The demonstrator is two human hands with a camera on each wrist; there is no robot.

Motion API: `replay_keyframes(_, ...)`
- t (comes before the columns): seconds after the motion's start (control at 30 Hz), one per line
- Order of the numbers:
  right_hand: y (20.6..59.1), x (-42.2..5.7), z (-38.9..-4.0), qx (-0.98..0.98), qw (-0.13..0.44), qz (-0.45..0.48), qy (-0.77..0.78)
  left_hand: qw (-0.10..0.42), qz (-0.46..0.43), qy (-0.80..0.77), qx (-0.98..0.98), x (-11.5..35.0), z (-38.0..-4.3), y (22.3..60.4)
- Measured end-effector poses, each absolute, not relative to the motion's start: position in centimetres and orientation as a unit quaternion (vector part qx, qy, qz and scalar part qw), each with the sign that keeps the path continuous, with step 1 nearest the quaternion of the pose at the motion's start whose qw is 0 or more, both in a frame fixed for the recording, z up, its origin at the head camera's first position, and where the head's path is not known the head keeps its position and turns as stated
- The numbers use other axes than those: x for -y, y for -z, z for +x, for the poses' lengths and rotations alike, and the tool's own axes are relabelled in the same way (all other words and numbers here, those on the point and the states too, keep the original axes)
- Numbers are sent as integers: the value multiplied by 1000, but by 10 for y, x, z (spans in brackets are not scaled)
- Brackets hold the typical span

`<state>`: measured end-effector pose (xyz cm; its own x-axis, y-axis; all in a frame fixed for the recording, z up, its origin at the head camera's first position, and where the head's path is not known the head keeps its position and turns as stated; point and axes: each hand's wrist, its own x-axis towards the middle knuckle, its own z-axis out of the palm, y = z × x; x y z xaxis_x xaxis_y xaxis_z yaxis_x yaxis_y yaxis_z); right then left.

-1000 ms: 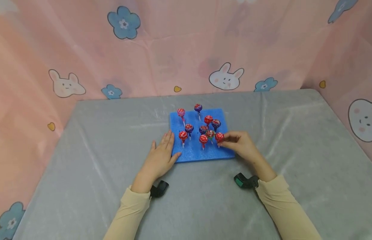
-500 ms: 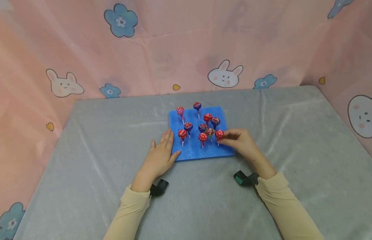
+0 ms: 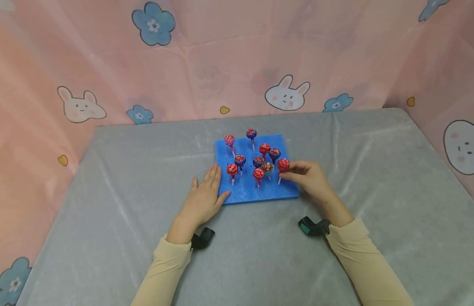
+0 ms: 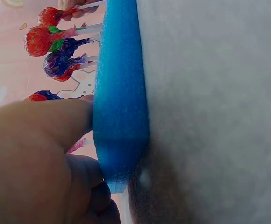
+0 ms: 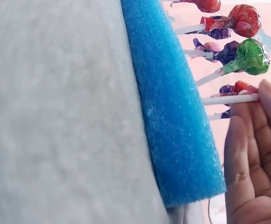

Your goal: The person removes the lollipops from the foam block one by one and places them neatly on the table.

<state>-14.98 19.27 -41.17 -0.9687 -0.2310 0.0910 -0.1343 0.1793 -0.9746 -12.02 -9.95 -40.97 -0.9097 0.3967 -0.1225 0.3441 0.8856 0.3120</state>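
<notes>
A red-wrapped lollipop (image 3: pixel 283 165) is pinched between the thumb and fingers of my right hand (image 3: pixel 310 177), over the right side of a blue foam board (image 3: pixel 241 194). Its white stick (image 5: pixel 229 99) points down at the board, the lower end right at the foam in the right wrist view. My left hand (image 3: pixel 201 199) lies with straight fingers along the board's left edge, thumb on the front left corner. Close to the pinched candy stand a green-and-red lollipop (image 3: pixel 267 167) and a red one (image 3: pixel 258 174), both upright in the foam.
Several more lollipops stand in the board, among them a pink one (image 3: pixel 229 140) and a purple one (image 3: pixel 251 134) at the back and a red one (image 3: pixel 232 170) near my left fingers. Grey cloth (image 3: pixel 145 170) covers the table, and a pink printed curtain (image 3: pixel 221 55) hangs behind.
My right hand has lifted the red lollipop slightly up and to the right, and more of its stick shows. My left hand has kept its place on the board.
</notes>
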Motion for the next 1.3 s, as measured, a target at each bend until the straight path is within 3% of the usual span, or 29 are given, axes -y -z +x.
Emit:
replay_keyframes(0.7, 416, -235, -154, -663, 23, 7, 748, 102, 186, -140, -967, 97, -120, 409)
replay_keyframes(1.3, 403, -248, -181, -783, 141, 49, 604, 98, 184, -144, -967, 99, -119, 410)
